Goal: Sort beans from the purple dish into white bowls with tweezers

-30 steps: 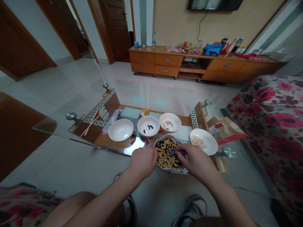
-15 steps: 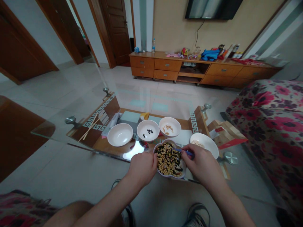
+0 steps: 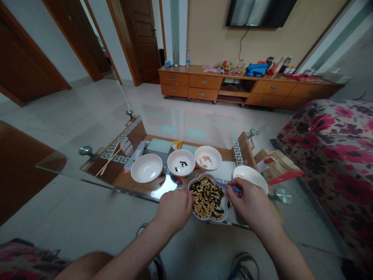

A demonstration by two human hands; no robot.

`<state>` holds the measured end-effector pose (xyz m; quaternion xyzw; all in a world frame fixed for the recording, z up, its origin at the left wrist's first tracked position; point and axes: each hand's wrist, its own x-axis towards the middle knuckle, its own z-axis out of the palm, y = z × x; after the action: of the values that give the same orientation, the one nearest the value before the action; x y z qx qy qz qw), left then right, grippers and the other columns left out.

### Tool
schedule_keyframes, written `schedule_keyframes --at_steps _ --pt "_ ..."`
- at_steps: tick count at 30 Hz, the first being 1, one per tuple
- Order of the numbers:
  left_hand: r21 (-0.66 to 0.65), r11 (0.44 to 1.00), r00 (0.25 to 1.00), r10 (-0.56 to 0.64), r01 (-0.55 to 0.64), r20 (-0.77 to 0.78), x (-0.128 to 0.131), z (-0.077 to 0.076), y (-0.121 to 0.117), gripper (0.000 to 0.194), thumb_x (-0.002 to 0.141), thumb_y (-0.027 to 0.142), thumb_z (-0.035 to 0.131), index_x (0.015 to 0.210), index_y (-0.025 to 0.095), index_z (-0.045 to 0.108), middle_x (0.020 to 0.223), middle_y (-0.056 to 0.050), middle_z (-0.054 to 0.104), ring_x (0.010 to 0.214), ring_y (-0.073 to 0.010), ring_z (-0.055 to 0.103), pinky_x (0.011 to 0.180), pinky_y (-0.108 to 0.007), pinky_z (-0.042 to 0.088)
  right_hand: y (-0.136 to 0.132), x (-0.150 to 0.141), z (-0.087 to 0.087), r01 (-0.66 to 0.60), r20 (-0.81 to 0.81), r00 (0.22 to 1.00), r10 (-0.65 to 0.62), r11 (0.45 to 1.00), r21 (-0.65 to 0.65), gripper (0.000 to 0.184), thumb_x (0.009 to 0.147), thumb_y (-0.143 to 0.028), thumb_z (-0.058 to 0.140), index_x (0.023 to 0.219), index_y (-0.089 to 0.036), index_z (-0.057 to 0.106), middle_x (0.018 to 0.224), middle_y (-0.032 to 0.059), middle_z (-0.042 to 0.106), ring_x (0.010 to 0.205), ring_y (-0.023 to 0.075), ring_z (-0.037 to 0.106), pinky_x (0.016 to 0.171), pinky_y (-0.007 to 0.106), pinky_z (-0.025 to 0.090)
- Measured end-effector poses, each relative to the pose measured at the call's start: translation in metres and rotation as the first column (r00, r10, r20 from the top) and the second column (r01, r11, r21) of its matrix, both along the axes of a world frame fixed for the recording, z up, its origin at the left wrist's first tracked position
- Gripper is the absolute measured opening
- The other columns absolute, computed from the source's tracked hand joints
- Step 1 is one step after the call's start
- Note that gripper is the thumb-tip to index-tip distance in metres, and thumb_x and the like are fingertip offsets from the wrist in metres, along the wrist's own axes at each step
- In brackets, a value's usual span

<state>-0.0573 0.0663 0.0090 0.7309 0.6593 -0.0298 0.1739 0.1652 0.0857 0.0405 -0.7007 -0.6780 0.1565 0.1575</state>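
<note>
A lobed bowl [image 3: 225,216] full of mixed dark and pale beans sits at the near edge of a glass table [image 3: 87,163]. My left hand [image 3: 174,209] is curled against the bowl's left rim. My right hand [image 3: 253,204] is closed on a thin blue tool [image 3: 230,187], whose tip reaches over the bowl's right side. Behind the bowl stand three white bowls: an empty one [image 3: 146,168], one with a few black beans [image 3: 181,163] and one with pale beans [image 3: 208,158]. A fourth white bowl [image 3: 249,174] is partly hidden by my right hand.
Wooden chopsticks [image 3: 112,155] lie on the table's left part. A brown paper bag [image 3: 274,165] lies at the table's right. A floral sofa [image 3: 335,155] stands to the right, a long wooden cabinet [image 3: 247,87] at the far wall. My shoes [image 3: 243,268] show below.
My right hand has moved right with the blue tool, from over the middle of the bean bowl to its right rim, now covering part of the fourth white bowl. The view tilted slightly.
</note>
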Motion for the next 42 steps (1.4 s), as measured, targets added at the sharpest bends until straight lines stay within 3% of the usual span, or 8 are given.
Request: schedule_keyframes --at_steps 42 --pt "-0.038 0.999 1.000 -0.003 0.002 -0.020 0.0009 0.0028 -0.0002 0.054 0.105 0.040 0.022 0.096 0.018 0.071 0.093 -0.013 0.077 0.085 -0.0287 0.074 0.074 -0.040 0.054 -0.0006 0.0004 -0.0014 -0.022 -0.002 1.000 0.022 1.000 -0.018 0.021 0.090 -0.035 0.054 0.088 -0.024 0.072 0.077 0.0059 0.074 0.071 0.0238 0.068 0.066 0.033 0.043"
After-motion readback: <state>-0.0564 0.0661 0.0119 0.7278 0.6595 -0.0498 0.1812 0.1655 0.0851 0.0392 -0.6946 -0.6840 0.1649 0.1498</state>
